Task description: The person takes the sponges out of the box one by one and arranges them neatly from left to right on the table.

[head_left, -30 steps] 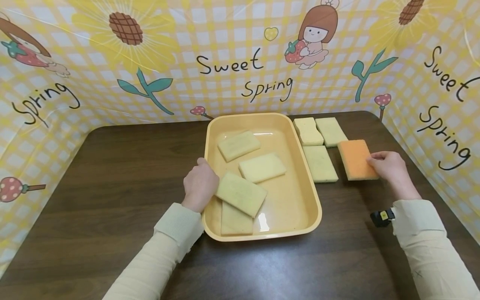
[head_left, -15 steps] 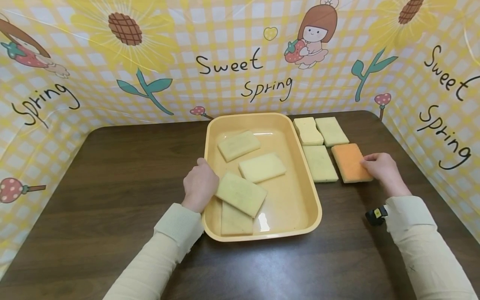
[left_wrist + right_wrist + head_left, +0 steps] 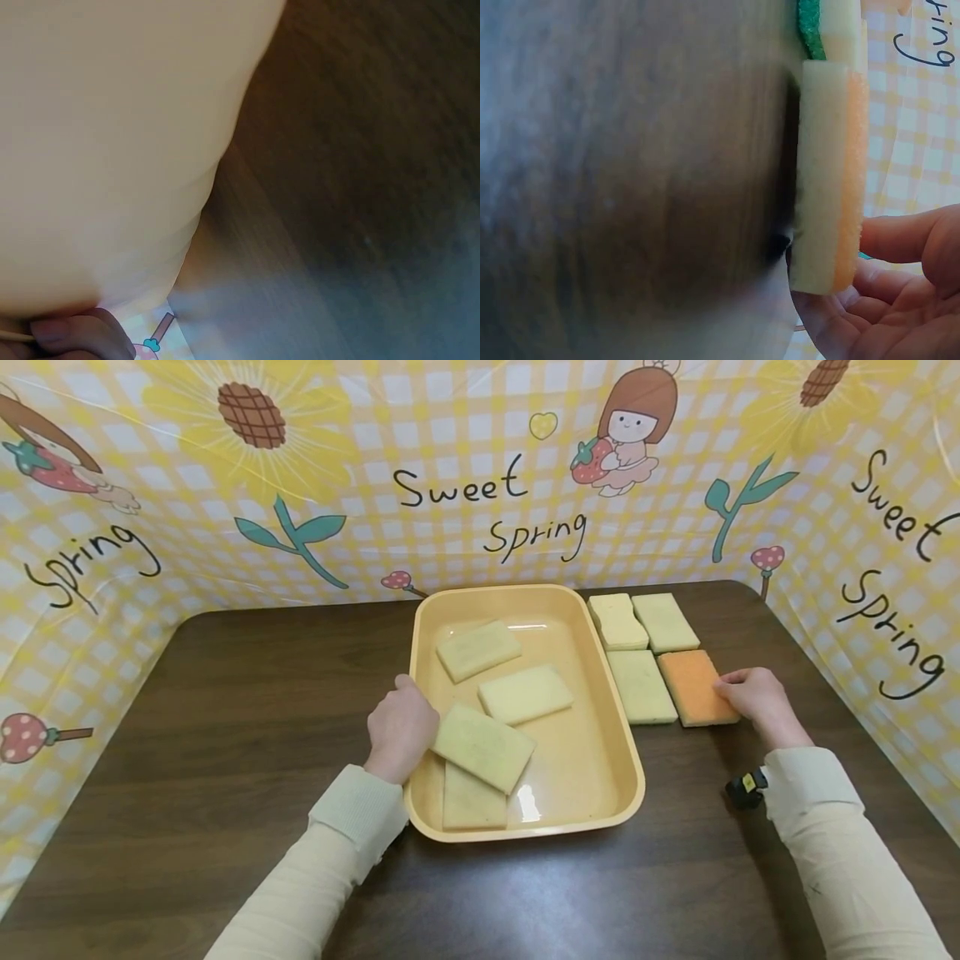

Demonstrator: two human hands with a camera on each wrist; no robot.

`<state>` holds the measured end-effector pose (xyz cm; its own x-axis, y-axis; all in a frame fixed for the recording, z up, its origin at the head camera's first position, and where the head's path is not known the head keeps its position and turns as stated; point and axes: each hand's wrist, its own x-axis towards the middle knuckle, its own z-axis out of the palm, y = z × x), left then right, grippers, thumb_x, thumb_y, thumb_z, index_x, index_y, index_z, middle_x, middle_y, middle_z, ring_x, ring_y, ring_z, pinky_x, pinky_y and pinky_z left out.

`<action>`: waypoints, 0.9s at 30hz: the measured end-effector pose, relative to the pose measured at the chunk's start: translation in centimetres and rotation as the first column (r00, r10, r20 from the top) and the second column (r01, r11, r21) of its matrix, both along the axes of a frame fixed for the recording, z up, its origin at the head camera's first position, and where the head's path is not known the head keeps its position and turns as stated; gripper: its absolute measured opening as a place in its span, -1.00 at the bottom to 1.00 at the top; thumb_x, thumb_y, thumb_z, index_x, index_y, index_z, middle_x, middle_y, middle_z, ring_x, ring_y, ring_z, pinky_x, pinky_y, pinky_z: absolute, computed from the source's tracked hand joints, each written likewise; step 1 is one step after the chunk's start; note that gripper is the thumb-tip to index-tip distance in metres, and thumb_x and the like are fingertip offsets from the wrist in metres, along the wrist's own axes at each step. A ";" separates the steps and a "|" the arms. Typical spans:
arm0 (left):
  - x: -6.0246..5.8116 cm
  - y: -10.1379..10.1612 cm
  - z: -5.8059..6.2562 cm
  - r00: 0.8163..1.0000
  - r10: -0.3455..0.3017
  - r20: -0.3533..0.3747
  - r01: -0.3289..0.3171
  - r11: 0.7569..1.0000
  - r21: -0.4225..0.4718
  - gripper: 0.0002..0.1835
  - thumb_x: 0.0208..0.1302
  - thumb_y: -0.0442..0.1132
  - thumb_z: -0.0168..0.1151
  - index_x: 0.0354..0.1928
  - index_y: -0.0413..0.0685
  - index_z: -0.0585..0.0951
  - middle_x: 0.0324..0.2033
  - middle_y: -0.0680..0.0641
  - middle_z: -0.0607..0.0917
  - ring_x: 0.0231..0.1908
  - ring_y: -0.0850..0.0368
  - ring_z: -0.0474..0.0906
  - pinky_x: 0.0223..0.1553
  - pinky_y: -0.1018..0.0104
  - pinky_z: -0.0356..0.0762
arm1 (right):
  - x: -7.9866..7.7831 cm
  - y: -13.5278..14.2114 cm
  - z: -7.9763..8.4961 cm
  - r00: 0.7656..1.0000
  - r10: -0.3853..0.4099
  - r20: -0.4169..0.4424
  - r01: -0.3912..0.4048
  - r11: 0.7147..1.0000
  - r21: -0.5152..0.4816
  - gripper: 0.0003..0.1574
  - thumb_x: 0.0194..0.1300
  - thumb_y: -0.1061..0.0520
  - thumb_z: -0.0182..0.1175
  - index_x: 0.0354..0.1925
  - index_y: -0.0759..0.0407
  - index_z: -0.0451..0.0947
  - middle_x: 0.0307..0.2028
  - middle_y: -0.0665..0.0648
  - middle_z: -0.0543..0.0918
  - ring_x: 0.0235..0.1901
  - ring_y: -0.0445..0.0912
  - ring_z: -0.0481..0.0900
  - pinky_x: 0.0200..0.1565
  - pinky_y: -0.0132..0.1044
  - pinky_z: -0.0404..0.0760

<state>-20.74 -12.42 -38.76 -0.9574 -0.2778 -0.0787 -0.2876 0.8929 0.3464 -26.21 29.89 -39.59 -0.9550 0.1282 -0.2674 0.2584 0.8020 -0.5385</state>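
Note:
My right hand (image 3: 756,695) pinches the right edge of an orange-topped sponge (image 3: 693,687). The right wrist view shows the thumb on its orange face and fingers under the pale foam (image 3: 821,180). That sponge lies against a pale sponge (image 3: 642,687) to its left. Over the left rim of a yellow tray (image 3: 633,777), my left hand (image 3: 402,732) is curled, gripping it. In the left wrist view the tray's wall (image 3: 112,150) fills the left side, with curled fingers (image 3: 79,334) at the bottom.
Inside the tray lie several pale sponges, among them one (image 3: 483,747) overlapping another (image 3: 472,797). Right of the tray sit a wavy-edged sponge (image 3: 617,622) and a rectangular one (image 3: 665,622). A patterned cloth (image 3: 480,443) hangs behind the dark wooden table (image 3: 247,735).
My right hand has moved left and slightly down with the orange-topped sponge, bringing it beside the pale sponges. The left hand and the tray have stayed put.

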 end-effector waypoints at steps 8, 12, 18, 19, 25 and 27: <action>0.0 -0.1 0.0 1.000 0.003 -0.010 -0.004 1.000 -0.008 -0.84 0.29 -0.30 -0.14 -0.23 -0.28 0.35 -0.41 -0.33 0.64 -0.40 -0.21 0.65 -0.39 -0.06 0.58 | -0.2 -0.2 0.1 1.000 0.019 0.008 -0.019 1.000 -0.003 -0.42 0.42 0.07 -0.11 0.09 0.59 0.37 0.11 0.57 0.39 0.01 0.29 0.41 -0.01 0.06 0.44; 0.1 0.0 0.0 1.000 0.004 -0.008 -0.004 1.000 -0.008 -0.84 0.29 -0.30 -0.14 -0.23 -0.28 0.35 -0.40 -0.34 0.64 -0.38 -0.22 0.65 -0.37 -0.07 0.57 | -0.2 -0.4 0.1 1.000 0.011 0.009 -0.011 1.000 -0.009 -0.42 0.42 0.07 -0.10 0.09 0.60 0.37 0.10 0.57 0.39 0.01 0.29 0.41 0.01 0.07 0.43; 0.0 0.0 0.0 1.000 0.001 -0.009 -0.001 1.000 -0.003 -0.85 0.29 -0.30 -0.14 -0.23 -0.28 0.35 -0.40 -0.34 0.64 -0.38 -0.23 0.65 -0.36 -0.08 0.57 | -0.2 -0.5 0.0 0.999 -0.013 0.030 0.014 1.000 -0.009 -0.42 0.42 0.05 -0.11 0.10 0.57 0.37 0.10 0.55 0.40 -0.01 0.26 0.42 -0.02 0.04 0.46; 0.0 0.0 -0.1 1.000 0.001 -0.011 -0.001 1.000 -0.004 -0.85 0.29 -0.30 -0.14 -0.23 -0.28 0.35 -0.40 -0.34 0.64 -0.38 -0.23 0.65 -0.37 -0.08 0.57 | -0.2 -0.5 -0.1 0.999 -0.015 0.028 0.015 1.000 -0.011 -0.42 0.42 0.06 -0.11 0.10 0.57 0.37 0.10 0.54 0.40 -0.02 0.25 0.42 -0.04 0.03 0.46; 0.0 0.0 0.0 1.000 0.005 -0.012 -0.005 1.000 -0.007 -0.84 0.29 -0.30 -0.15 -0.24 -0.29 0.35 -0.40 -0.34 0.64 -0.38 -0.22 0.65 -0.39 -0.06 0.57 | -0.3 -0.6 -0.3 1.000 -0.017 0.016 0.017 1.000 -0.013 -0.43 0.43 0.07 -0.11 0.11 0.56 0.36 0.10 0.54 0.41 -0.03 0.23 0.43 -0.06 -0.01 0.47; 0.0 0.1 0.1 1.000 0.009 -0.013 -0.009 1.000 -0.006 -0.85 0.28 -0.31 -0.15 -0.25 -0.28 0.35 -0.41 -0.33 0.64 -0.40 -0.21 0.65 -0.42 -0.04 0.55 | -0.3 -0.6 -0.3 1.000 -0.018 0.015 0.019 1.000 -0.013 -0.43 0.43 0.07 -0.11 0.12 0.56 0.36 0.10 0.54 0.41 -0.02 0.23 0.42 -0.05 0.00 0.47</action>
